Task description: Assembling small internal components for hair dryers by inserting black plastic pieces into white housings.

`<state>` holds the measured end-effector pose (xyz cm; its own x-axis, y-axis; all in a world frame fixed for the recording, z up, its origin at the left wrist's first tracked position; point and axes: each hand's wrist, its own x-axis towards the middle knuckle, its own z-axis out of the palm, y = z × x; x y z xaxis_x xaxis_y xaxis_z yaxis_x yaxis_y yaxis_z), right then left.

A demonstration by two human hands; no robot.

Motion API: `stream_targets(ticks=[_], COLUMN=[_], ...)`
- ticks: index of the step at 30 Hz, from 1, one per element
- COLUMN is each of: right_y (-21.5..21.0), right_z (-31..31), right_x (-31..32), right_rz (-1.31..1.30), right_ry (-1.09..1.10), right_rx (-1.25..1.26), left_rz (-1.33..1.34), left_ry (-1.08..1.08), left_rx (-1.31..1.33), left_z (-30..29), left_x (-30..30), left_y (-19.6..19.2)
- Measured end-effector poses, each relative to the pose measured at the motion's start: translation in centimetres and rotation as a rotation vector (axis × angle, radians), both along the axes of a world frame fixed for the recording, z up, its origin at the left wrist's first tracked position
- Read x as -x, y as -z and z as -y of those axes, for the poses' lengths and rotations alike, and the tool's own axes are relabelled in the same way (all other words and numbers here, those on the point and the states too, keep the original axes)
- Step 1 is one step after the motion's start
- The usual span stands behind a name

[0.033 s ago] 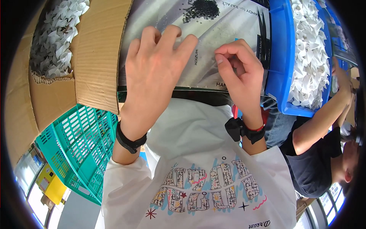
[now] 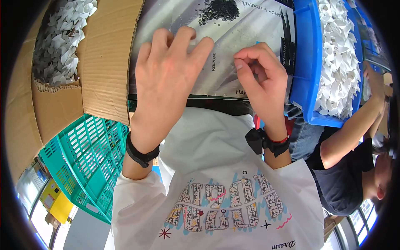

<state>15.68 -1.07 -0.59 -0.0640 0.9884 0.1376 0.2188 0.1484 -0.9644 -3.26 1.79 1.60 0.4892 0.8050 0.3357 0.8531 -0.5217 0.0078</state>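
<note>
My left hand (image 2: 166, 71) hovers over a grey printed board (image 2: 239, 31), fingers bent and apart, with nothing visible in them. To its right, the thumb and index finger of my right hand (image 2: 266, 68) are pressed together above the board's near right part. Whatever lies in that pinch, if anything, is too small to make out. Small black rings (image 2: 221, 11) lie in a loose pile at the board's far side, beyond both hands. A slim black pointed shape, like tweezers (image 2: 286, 31), shows at the board's right edge.
Right of the board stands a blue bin (image 2: 308, 71) full of curled white plastic pieces (image 2: 338, 62). On the left, an open cardboard box (image 2: 106, 50) holds similar pieces, above a green slatted basket (image 2: 93, 143). Another person's arm (image 2: 352, 131) reaches in at the far right.
My left hand has shifted very slightly to the left. The right hand stays almost where it was, still pinched.
</note>
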Motion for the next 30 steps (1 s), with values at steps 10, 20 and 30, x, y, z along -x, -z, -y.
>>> stream_targets(ticks=[10, 20, 30], right_y=[-0.9, -1.1, -2.2], right_z=[0.4, -1.6, -7.0], right_x=[0.3, 0.5, 1.8], right_rz=[0.203, 0.451, 0.696], right_ry=[-0.135, -0.109, 0.012], right_rx=[-0.01, -0.161, -0.252], left_rz=[0.43, 0.734, 0.712], left_ry=[-0.076, -0.201, -0.203], left_rx=[0.201, 0.194, 0.157], left_z=[0.4, 0.8, 0.9], left_x=[1.0, 0.8, 0.5], left_y=[1.2, 2.9, 3.2])
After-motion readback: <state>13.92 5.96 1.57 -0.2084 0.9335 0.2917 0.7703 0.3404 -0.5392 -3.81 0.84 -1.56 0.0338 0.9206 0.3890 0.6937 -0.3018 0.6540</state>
